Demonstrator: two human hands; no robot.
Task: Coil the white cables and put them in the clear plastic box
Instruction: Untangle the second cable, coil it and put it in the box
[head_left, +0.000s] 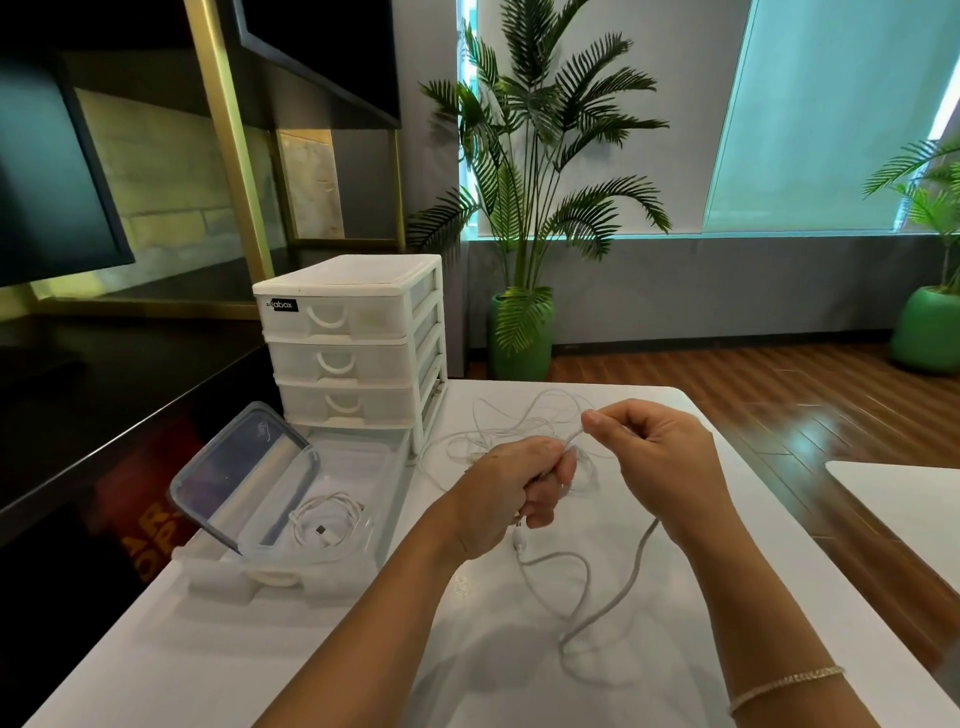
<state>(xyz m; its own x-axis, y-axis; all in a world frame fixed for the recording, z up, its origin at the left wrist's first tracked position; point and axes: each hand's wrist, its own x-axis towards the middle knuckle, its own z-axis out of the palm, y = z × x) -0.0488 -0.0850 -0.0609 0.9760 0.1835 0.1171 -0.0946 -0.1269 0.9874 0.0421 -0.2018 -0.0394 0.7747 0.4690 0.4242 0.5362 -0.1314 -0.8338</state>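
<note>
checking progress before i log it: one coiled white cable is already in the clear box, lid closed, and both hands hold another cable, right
Not quite: the lid is open, propped up at the left edge of the clear box, as the head view shows. The coiled cable does lie inside, and the left hand and right hand hold another cable.

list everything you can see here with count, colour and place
clear plastic box: 1, clear, table's left side, open
lid: 1, clear with grey rim, leaning in the box
coiled cable: 1, white, inside the box
loose cable: 1, white, held, trailing on the table
tangled cables: count unclear, white, behind the hands
drawer unit: 1, white, three drawers, behind the box
table: 1, white
potted palms: 2, green pots, on the floor
bracelet: 1, right wrist
left hand: grips cable
right hand: pinches cable
</note>
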